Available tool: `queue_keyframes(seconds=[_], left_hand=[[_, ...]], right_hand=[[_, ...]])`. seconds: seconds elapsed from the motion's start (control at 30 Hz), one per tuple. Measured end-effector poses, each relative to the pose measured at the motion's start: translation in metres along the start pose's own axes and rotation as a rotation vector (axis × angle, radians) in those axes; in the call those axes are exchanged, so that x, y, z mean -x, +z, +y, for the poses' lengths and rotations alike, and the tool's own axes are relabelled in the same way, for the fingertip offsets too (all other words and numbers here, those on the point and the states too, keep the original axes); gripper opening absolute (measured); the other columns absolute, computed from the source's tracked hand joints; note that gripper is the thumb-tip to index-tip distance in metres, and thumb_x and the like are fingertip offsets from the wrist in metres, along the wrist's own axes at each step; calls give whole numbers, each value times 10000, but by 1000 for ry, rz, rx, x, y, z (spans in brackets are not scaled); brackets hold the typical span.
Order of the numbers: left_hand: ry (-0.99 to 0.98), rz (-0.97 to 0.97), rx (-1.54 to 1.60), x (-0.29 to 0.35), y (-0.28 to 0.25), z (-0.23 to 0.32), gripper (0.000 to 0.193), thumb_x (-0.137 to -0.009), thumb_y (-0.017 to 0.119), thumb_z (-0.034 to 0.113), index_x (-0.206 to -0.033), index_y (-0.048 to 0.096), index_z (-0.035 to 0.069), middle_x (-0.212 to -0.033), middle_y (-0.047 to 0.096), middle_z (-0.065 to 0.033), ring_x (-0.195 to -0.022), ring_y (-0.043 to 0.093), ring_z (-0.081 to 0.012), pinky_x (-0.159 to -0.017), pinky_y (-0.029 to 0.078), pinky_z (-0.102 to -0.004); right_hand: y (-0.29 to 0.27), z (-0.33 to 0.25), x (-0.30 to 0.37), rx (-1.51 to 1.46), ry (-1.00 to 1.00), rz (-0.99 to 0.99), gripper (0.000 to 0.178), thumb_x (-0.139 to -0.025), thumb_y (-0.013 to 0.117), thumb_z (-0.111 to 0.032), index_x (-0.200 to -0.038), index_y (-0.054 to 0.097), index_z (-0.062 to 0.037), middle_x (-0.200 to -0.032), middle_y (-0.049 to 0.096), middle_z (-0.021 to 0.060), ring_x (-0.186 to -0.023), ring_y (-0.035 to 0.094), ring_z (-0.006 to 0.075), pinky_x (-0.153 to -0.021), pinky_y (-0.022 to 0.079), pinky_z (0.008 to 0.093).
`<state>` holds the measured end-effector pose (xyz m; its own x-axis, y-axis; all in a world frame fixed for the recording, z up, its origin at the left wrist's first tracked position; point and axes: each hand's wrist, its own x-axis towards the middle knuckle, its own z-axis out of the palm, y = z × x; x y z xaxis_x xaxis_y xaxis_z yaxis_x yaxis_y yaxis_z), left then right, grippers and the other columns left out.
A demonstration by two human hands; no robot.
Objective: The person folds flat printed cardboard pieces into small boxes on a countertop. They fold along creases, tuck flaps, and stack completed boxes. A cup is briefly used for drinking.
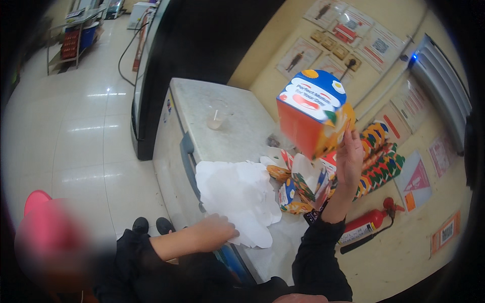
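My right hand (349, 154) is raised and pinches the lower right side of a folded paperboard food box (299, 126). The box has orange sides and a blue and white printed face with a smiling mouth. My left hand (218, 233) lies by the near left edge of a stack of white carton blanks (237, 194), its fingers curled in. Whatever those fingers hold, if anything, is hidden. Beyond the blanks and below the raised box sits a pile of colourful folded cartons (298, 187).
The blanks rest on a white chest freezer (194, 108) with a small translucent cup (215, 120) on top. Nested patterned cartons (381, 169) lean near the wall at right. A red fire extinguisher (365, 224) is close by. A pink seat (38, 202) stands at left.
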<state>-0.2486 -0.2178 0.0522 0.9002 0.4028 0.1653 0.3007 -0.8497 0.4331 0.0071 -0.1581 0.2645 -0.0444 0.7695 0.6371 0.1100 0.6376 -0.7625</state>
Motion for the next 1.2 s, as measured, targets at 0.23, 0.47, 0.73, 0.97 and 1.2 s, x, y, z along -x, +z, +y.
queue_keyframes(seconds=[0.23, 0.47, 0.73, 0.97, 1.2], left_hand=[[28, 64, 25, 3, 9, -11, 333, -721, 558, 4, -1032, 623, 101, -921, 608, -72, -943, 549, -270, -818, 421, -369], [60, 35, 66, 2, 5, -15, 367, -716, 537, -17, -1060, 617, 84, -951, 608, -93, -970, 538, -286, -847, 411, -379], [6, 54, 93, 12, -6, -11, 365, -733, 521, -17, -1068, 620, 90, -1023, 618, -91, -1018, 533, -285, -887, 398, -383], [-54, 215, 86, 1, -31, 3, 383, -754, 547, -3, -1114, 614, 108, -1124, 616, -83, -1057, 549, -276, -913, 404, -386], [-65, 471, 235, -1, -63, 17, 401, -757, 531, -40, -1131, 605, 85, -1057, 629, -129, -974, 581, -303, -865, 441, -382]], right_hand=[[-93, 18, -57, 1592, -372, 264, 200, -880, 539, -138, -1071, 550, -80, -757, 654, 113, -768, 630, 248, -1033, 224, 473], [-184, 83, -51, 1913, -144, 35, 263, -804, 601, -156, -1059, 555, -107, -738, 653, 122, -791, 640, 293, -1042, 178, 547], [-164, 74, -35, 1766, -39, 135, 337, -809, 613, -181, -1134, 535, -137, -875, 657, 102, -881, 633, 275, -1050, 102, 607], [-170, 77, -39, 1801, -88, 122, 304, -828, 592, -180, -1127, 552, -141, -960, 648, 77, -934, 620, 245, -1057, 96, 596], [-143, 43, -33, 1630, -330, 200, 196, -823, 601, -153, -1019, 613, -136, -918, 637, 34, -907, 607, 196, -1050, 155, 540]])
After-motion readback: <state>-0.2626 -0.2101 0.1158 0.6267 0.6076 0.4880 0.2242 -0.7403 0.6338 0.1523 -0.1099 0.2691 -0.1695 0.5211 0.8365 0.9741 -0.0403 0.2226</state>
